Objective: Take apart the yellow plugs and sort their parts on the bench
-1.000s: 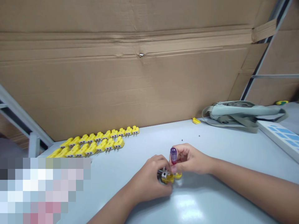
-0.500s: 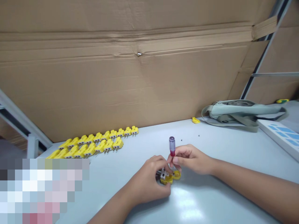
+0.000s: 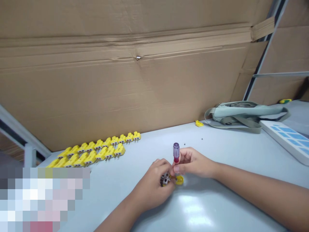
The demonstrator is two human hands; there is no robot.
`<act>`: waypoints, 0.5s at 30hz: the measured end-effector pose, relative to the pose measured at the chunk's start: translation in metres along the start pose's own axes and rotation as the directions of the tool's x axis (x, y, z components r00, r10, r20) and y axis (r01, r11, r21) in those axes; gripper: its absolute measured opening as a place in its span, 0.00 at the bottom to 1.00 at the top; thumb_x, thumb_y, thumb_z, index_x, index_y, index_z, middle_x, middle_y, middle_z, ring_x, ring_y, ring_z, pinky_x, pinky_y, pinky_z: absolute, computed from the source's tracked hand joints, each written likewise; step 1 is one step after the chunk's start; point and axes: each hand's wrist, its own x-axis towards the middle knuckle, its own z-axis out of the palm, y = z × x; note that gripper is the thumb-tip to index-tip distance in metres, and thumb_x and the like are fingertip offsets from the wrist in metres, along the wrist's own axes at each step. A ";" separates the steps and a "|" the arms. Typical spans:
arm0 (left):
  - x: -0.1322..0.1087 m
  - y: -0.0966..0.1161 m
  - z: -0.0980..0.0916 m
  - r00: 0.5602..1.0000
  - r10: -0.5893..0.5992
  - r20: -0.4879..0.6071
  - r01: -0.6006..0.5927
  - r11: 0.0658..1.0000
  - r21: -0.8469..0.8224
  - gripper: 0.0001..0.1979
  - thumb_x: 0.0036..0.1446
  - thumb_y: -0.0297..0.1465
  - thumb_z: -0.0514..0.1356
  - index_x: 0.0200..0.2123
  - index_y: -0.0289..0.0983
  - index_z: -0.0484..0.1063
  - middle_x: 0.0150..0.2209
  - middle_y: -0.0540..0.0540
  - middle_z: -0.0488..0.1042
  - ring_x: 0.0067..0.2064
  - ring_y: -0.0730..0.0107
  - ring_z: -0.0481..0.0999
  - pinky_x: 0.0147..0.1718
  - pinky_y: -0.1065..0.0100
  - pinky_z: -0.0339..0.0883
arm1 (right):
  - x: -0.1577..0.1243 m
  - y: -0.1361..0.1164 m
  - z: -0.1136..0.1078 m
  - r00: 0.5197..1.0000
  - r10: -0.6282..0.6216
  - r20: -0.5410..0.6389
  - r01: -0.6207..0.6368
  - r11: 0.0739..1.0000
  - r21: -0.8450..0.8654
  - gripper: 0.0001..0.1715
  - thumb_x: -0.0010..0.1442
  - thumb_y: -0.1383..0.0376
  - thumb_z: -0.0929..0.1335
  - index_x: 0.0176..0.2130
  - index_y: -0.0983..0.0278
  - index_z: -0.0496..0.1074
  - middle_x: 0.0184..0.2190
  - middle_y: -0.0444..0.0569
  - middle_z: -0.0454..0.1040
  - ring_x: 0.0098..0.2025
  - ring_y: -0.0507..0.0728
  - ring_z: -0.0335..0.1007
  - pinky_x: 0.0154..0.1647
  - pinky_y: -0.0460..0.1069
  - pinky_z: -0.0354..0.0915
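A pale table point(image 3: 229, 209) stands against a cardboard panel point(image 3: 96, 96). The right hand point(image 3: 193, 162) pinches the upright screwdriver point(image 3: 176, 150). At the screwdriver's tip, the left hand point(image 3: 155, 185) grips an opened yellow plug point(image 3: 180, 180) with curled fingers. Plug rows point(image 3: 90, 157) lie left of the screwdriver; a bag point(image 3: 243, 112) lies to its right.

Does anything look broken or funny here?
The cardboard wall has a small shiny spot, maybe a tear, breaking its plain brown surface. One yellow piece lies near the bag, apart from the lined-up yellow plugs.
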 end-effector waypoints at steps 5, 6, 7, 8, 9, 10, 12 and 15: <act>0.001 -0.002 0.003 1.000 -0.001 -0.005 0.001 0.999 -0.041 0.10 0.48 0.21 0.54 0.30 0.38 0.71 0.36 0.48 0.69 0.39 0.68 0.69 0.41 0.68 0.63 | 0.000 0.000 -0.002 0.998 -0.067 0.020 0.068 0.994 -0.083 0.11 0.50 0.63 0.71 0.27 0.68 0.67 0.27 0.45 0.72 0.29 0.48 0.68 0.33 0.47 0.66; 0.001 -0.003 0.003 1.000 -0.003 -0.003 0.003 0.999 -0.053 0.09 0.49 0.21 0.54 0.30 0.38 0.72 0.37 0.48 0.69 0.39 0.69 0.69 0.41 0.68 0.63 | 0.000 -0.001 -0.002 0.996 -0.084 0.024 0.087 0.991 -0.105 0.11 0.51 0.63 0.71 0.27 0.68 0.68 0.29 0.46 0.71 0.30 0.48 0.68 0.34 0.47 0.66; 0.001 -0.004 0.003 1.000 -0.006 0.002 0.006 0.998 -0.061 0.09 0.50 0.22 0.55 0.30 0.38 0.73 0.38 0.48 0.70 0.40 0.69 0.70 0.42 0.68 0.63 | 0.000 -0.001 -0.002 0.994 -0.102 0.027 0.105 0.986 -0.129 0.11 0.51 0.63 0.71 0.28 0.68 0.68 0.32 0.46 0.71 0.32 0.49 0.68 0.36 0.48 0.66; 0.001 -0.005 0.002 1.000 -0.012 0.010 0.013 0.998 -0.064 0.09 0.51 0.23 0.55 0.30 0.39 0.73 0.38 0.48 0.70 0.40 0.68 0.70 0.42 0.68 0.63 | 0.000 -0.002 -0.002 0.992 -0.120 0.028 0.123 0.981 -0.152 0.11 0.51 0.62 0.71 0.28 0.68 0.69 0.34 0.47 0.70 0.34 0.49 0.67 0.37 0.48 0.66; 0.001 -0.005 0.001 1.000 -0.019 0.023 0.021 0.998 -0.063 0.08 0.52 0.24 0.55 0.29 0.39 0.74 0.38 0.48 0.70 0.41 0.68 0.70 0.42 0.68 0.63 | 0.000 -0.003 -0.002 0.990 -0.137 0.029 0.140 0.975 -0.173 0.10 0.51 0.62 0.71 0.28 0.68 0.70 0.36 0.47 0.68 0.35 0.49 0.67 0.39 0.48 0.65; 0.001 -0.005 0.000 0.999 -0.028 0.038 0.030 0.998 -0.059 0.08 0.53 0.26 0.56 0.29 0.39 0.74 0.38 0.48 0.70 0.41 0.68 0.70 0.42 0.67 0.64 | -0.001 -0.003 -0.002 0.988 -0.148 0.034 0.152 0.969 -0.193 0.10 0.51 0.62 0.71 0.28 0.68 0.70 0.37 0.47 0.67 0.36 0.49 0.66 0.40 0.48 0.65; 0.001 -0.005 -0.002 0.998 -0.031 0.060 0.034 0.998 -0.060 0.07 0.54 0.27 0.56 0.30 0.40 0.75 0.38 0.48 0.70 0.41 0.68 0.70 0.42 0.67 0.64 | -0.001 -0.005 -0.001 0.986 -0.155 0.056 0.164 0.962 -0.219 0.10 0.52 0.61 0.70 0.29 0.67 0.70 0.37 0.47 0.67 0.35 0.49 0.66 0.40 0.48 0.65; 0.001 -0.004 -0.003 0.997 -0.008 0.080 0.016 0.996 -0.088 0.07 0.55 0.27 0.56 0.31 0.40 0.74 0.39 0.49 0.70 0.41 0.69 0.70 0.44 0.67 0.63 | -0.003 -0.006 0.000 0.988 -0.127 0.092 0.147 0.958 -0.246 0.12 0.56 0.59 0.67 0.31 0.67 0.70 0.32 0.46 0.68 0.32 0.49 0.65 0.36 0.48 0.65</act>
